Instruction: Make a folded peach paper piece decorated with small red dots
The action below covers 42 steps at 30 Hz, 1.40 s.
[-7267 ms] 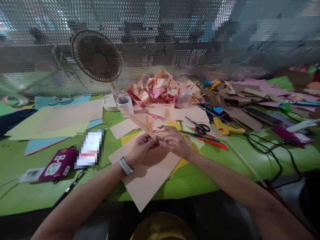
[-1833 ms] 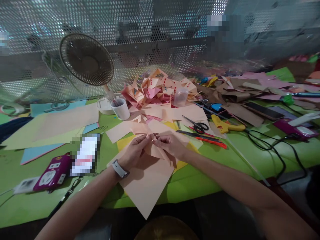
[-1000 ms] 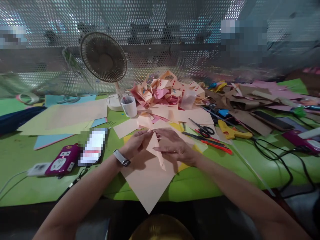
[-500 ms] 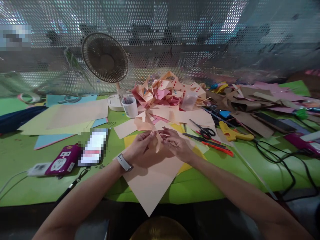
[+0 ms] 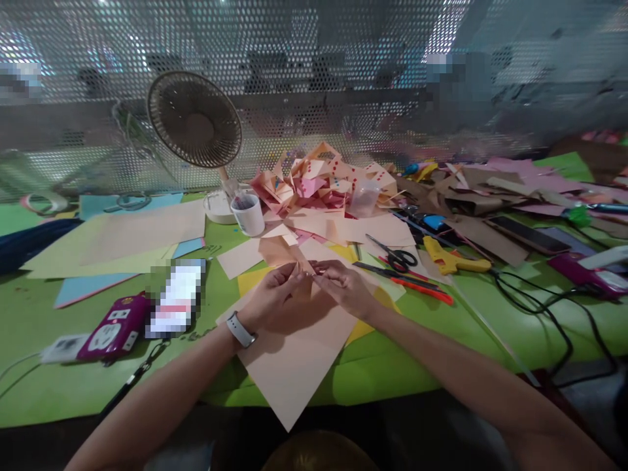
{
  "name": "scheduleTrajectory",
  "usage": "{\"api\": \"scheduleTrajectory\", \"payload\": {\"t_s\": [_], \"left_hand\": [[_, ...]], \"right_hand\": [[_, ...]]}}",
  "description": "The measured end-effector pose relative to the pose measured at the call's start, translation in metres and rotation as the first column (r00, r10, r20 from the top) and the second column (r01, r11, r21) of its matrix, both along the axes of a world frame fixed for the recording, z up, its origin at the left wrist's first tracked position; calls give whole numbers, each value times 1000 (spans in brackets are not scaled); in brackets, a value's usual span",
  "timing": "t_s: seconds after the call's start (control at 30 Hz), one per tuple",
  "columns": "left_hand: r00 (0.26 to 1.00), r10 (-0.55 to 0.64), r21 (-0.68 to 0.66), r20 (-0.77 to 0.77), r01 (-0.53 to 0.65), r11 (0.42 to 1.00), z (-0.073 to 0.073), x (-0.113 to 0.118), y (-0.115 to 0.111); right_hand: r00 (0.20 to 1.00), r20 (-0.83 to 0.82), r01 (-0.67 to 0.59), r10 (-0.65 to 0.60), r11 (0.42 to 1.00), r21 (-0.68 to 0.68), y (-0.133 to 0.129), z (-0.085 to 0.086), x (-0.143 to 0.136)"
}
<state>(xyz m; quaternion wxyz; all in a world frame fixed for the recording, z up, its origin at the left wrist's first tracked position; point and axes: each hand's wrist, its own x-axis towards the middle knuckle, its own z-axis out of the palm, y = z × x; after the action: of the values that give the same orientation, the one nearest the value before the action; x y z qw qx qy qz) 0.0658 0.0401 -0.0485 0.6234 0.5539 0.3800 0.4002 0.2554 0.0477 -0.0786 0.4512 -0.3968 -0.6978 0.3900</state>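
Note:
In the middle of the table my left hand [image 5: 275, 293], with a watch on its wrist, pinches a small folded piece of peach paper [image 5: 303, 292]. My right hand [image 5: 349, 289] meets it from the other side, thumb and fingers closed on the same piece near its upper edge. The fingers partly hide its shape. Beneath both hands lies a large peach sheet [image 5: 294, 373], one corner pointing toward me, with a yellow sheet [image 5: 366, 331] under it. Just beyond my left fingers is another folded peach piece [image 5: 275, 250].
Behind stand a pile of folded paper shapes [image 5: 324, 176], a white cup [image 5: 248, 214] and a fan [image 5: 196, 121]. Black scissors [image 5: 400, 259], a red-handled cutter [image 5: 426, 291] and a yellow glue gun [image 5: 449, 257] with cables lie right. A phone [image 5: 176, 297] and purple power bank [image 5: 115, 327] lie left.
My hands have drawn closer together around the small paper, and its hanging part has shifted among the fingers. The whole view has shifted slightly.

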Motion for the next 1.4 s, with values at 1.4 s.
{"api": "scheduleTrajectory", "payload": {"t_s": [1.4], "left_hand": [[994,89,76,-62,-84,994,-4,6,-2]], "right_hand": [[999,-12,-31,31,999,-12,-6,3,-5]]}}
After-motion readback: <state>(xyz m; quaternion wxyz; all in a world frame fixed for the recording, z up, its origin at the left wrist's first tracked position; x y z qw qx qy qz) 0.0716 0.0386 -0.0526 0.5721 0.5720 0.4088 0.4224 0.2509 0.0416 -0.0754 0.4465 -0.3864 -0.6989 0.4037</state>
